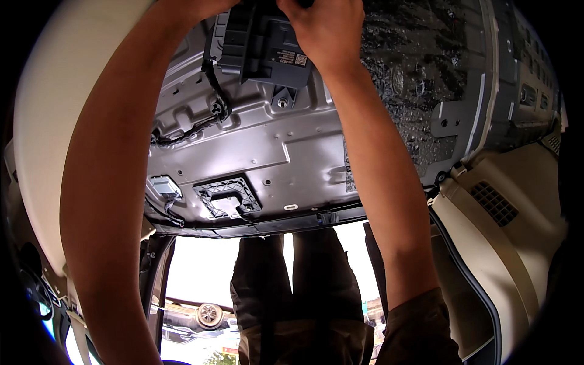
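A black plastic control module (267,48) with a ribbed housing and a printed label is mounted on a grey metal panel (231,164). At the top edge, my left hand (207,6) is by the module's left side, its fingers cut off by the picture's rim. My right hand (328,27) lies over the module's right side, with a thumb or finger pointing toward its upper part. The other fingertips are out of view, so neither hand's grip shows. Below the module, a bracket (283,98) is fixed with a bolt.
A black wiring harness (213,91) runs down the panel's left side. Lower down are a small silver box (165,187) and a black lattice bracket (228,198). Black textured sheeting (413,79) covers the right side. Beige trim (499,188) borders it; my legs (298,274) show below.
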Demonstrator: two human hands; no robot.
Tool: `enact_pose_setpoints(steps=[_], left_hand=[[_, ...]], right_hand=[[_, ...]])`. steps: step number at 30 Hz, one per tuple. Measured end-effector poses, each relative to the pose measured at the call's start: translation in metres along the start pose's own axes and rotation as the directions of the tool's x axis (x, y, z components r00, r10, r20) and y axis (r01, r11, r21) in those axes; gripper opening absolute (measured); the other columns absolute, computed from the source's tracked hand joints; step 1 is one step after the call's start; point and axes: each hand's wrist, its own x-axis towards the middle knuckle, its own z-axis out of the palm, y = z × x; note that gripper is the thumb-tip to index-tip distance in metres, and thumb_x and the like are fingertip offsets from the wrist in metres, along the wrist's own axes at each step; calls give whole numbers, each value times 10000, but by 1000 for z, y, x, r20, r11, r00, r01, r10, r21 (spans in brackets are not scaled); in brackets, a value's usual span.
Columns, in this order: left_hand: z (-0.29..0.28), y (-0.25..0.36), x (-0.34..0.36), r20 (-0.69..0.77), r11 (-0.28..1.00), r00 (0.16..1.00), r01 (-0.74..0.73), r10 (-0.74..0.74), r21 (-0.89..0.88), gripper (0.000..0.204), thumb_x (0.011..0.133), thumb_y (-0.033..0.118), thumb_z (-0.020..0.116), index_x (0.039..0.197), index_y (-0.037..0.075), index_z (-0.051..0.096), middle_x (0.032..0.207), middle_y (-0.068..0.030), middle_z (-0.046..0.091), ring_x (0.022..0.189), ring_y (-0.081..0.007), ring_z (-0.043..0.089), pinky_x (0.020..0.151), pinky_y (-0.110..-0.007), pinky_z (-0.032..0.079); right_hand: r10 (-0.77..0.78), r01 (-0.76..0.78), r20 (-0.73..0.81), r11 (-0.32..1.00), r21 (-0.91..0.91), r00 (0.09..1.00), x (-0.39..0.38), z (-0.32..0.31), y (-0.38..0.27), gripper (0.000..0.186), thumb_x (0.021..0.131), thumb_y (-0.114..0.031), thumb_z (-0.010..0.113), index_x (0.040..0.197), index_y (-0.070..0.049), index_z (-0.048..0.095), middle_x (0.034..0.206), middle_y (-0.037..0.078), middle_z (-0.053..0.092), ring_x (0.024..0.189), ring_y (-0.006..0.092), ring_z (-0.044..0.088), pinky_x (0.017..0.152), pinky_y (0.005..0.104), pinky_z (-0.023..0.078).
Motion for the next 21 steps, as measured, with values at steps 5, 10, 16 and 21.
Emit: enact_pose_setpoints(steps=[5,10,16,21], left_hand=[[-8,1,-9,-35,1000,999,11,-10,26,241,927,159,686,1036,-50,741,825,-63,712,737,-140,636,688,-303,522],[-9,-8,-6,-17,1000,1000,-1,0,-30,247,914,149,688,1044,-54,741,841,-79,723,756,-155,650,707,-312,531],[-3,-8,1,-18,999,1000,-24,25,27,256,921,160,684,1056,-52,738,825,-70,714,740,-151,640,691,-312,524],[-14,15,-27,-67,995,996,69,-64,71,266,940,181,681,1061,-49,737,814,-67,709,734,-151,637,684,-317,523]], right_hand=[[42,-43,-28,999,-30,999,2,7,-10,153,823,-106,802,838,2,694,831,195,694,815,404,679,723,477,539],[37,-37,-33,999,14,999,1,9,-11,202,782,-99,841,842,8,681,838,190,699,798,397,680,716,475,541],[132,-130,-15,986,101,991,1,4,-7,214,766,-89,843,875,5,685,880,174,714,847,376,701,774,441,562],[-117,127,-110,988,89,987,-4,13,-9,203,784,-106,826,920,-7,713,919,163,724,853,363,709,781,424,569]])
